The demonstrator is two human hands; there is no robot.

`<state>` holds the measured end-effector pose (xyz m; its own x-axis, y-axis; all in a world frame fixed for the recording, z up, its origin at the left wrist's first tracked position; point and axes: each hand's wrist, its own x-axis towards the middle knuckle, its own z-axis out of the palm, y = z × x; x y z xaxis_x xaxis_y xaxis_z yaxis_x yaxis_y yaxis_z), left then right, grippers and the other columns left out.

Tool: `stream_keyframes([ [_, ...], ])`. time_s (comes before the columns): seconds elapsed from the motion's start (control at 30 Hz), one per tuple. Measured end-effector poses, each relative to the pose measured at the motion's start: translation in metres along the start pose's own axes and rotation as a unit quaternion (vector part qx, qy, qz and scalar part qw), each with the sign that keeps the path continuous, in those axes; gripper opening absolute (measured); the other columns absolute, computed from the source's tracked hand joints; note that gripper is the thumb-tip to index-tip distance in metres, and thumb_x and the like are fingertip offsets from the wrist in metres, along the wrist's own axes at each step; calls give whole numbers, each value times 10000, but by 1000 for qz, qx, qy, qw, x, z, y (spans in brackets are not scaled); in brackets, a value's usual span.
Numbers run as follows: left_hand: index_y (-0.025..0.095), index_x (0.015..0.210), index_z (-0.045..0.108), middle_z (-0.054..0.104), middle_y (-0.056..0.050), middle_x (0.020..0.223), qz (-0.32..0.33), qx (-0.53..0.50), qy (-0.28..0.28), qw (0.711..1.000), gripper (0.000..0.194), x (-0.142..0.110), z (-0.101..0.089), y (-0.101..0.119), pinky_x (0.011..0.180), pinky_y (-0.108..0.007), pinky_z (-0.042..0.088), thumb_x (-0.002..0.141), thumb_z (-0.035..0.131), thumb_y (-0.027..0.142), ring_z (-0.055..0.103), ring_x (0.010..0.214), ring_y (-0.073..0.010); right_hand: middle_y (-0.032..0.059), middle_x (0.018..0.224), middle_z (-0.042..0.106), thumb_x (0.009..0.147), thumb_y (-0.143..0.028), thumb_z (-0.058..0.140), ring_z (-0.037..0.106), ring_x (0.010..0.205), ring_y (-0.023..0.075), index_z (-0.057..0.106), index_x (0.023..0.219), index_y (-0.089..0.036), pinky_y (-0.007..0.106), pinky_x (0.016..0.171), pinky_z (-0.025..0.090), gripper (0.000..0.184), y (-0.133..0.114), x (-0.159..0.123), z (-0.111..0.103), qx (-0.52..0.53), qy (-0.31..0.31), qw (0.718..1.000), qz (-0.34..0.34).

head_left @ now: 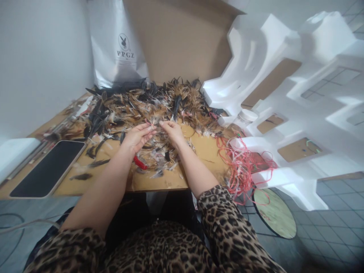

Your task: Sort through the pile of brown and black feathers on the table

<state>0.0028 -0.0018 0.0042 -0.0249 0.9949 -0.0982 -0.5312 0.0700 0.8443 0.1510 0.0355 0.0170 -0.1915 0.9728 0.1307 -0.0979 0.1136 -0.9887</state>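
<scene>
My left hand (138, 137) is closed in a pinch above the front of the table, holding the pale quill end of a small feather (155, 122). A bit of pink string shows at its fingertips. Close by on the right, my right hand (172, 132) pinches the same small tuft between thumb and finger. Exactly where each fingertip grips is too small to make out. Brown and black feathers (133, 104) lie in a thick heap just beyond both hands. Below them are loose feather scraps and a red piece (140, 163).
A phone (48, 168) lies at the left of the cardboard-topped table. Tangled pink string (244, 167) hangs over the right edge, beside white foam packing (284, 87) and a white-lidded jar (247, 115). A silver bag (118, 45) stands at the back. A round stool (274, 212) is below right.
</scene>
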Motion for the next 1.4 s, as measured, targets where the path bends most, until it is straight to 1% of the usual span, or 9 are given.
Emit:
stream_keyframes([
  [0.1,119,841,664,692,-91,870,3,50,2,999,230,-2,3,-1,569,-152,499,616,712,129,659,711,-119,-43,572,523,619,-464,662,407,506,45,556,653,-149,187,502,308,334,2,-1,2,-2,-33,999,0],
  [0.23,117,830,660,693,-85,816,14,120,18,993,299,-5,7,-4,608,-197,501,561,757,205,657,702,-135,-64,520,459,612,-429,666,370,487,42,457,561,-158,187,496,296,347,6,0,2,-1,-22,1000,-17],
  [0.47,126,704,649,617,10,597,127,238,64,961,299,-1,7,-11,491,-191,405,497,787,292,506,480,-67,-70,515,415,617,-393,668,352,513,47,496,565,-153,194,514,289,300,9,2,2,-35,-26,997,-58],
  [0.57,129,678,637,594,18,561,128,237,58,961,285,-2,7,-10,475,-189,380,502,785,297,480,461,-61,-64,531,465,618,-376,676,393,518,51,531,597,-150,196,531,325,269,10,2,2,-10,-47,998,-49],
  [0.67,122,713,653,628,-11,606,110,208,23,972,290,-5,9,-7,521,-200,410,517,780,295,539,520,-84,-50,565,538,586,-375,707,461,517,66,566,663,-155,211,544,382,272,9,2,1,72,-89,993,5],
  [0.83,118,699,644,649,-45,632,39,116,-45,991,271,-10,10,-2,581,-211,440,516,784,260,586,573,-100,-32,583,585,524,-378,760,537,549,99,580,706,-169,246,581,456,330,5,0,1,178,-166,968,65],
  [1.03,118,697,654,645,-40,618,77,161,17,984,260,-5,9,-5,547,-202,418,514,776,258,578,562,-100,-35,609,598,491,-362,778,533,553,78,567,678,-166,213,562,438,344,11,4,2,151,-88,983,58],
  [1.17,125,716,672,637,-19,598,131,208,64,967,270,0,5,-11,518,-207,402,511,769,273,550,529,-100,-56,538,533,553,-392,740,426,465,44,552,662,-163,183,471,338,315,13,3,2,78,-85,993,21],
  [1.4,134,759,682,646,-13,659,143,213,65,964,302,2,4,-14,517,-205,413,529,760,313,517,517,-81,-68,491,442,600,-430,684,354,458,46,474,572,-164,195,476,288,341,15,4,0,-14,-68,997,-35],
])
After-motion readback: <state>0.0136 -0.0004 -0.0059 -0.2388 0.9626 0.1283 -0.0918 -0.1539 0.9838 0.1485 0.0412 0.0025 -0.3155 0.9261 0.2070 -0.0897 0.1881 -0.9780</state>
